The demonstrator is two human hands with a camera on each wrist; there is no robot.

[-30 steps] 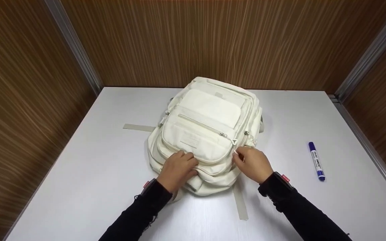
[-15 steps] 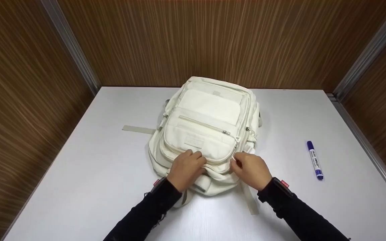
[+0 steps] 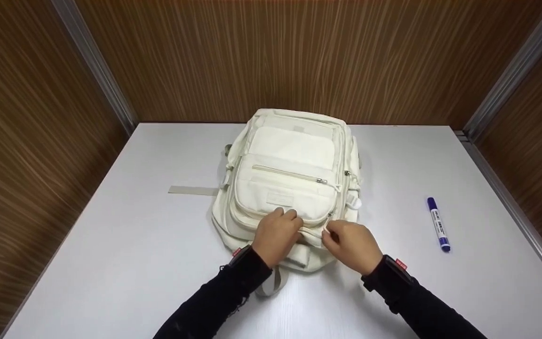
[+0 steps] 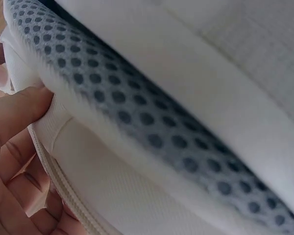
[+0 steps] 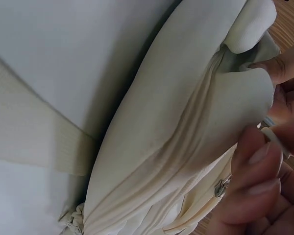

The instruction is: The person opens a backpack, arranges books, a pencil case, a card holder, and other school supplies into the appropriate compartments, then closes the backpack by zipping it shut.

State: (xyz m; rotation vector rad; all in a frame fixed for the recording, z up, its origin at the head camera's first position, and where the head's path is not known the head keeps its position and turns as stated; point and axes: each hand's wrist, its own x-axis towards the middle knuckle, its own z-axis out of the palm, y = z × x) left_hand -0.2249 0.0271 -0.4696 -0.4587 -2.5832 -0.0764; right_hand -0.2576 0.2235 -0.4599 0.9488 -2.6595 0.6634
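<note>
A cream backpack [image 3: 294, 148] lies front side up on the table in the head view, its zipped front pocket towards me. My left hand [image 3: 278, 235] grips the fabric at the pocket's lower edge; in the left wrist view its thumb [image 4: 22, 110] presses on the cloth beside the zipper edge [image 4: 71, 191]. At the pocket's lower right corner, my right hand [image 3: 353, 246] pinches a small pale pull cord [image 5: 273, 138], seen in the right wrist view. A metal zipper slider [image 5: 220, 187] shows beside those fingers. The pocket's inside is hidden.
A blue-capped marker [image 3: 439, 225] lies on the white table [image 3: 158, 245], right of the backpack. One webbing strap [image 3: 193, 190] sticks out left; a looped strap [image 3: 272, 282] lies below the left hand. Wood-grain panels [image 3: 271, 61] wall the back and sides.
The backpack has turned slightly counterclockwise, its top going left. My left hand has shifted right along the pocket edge, closer to my right hand, which has come slightly nearer me.
</note>
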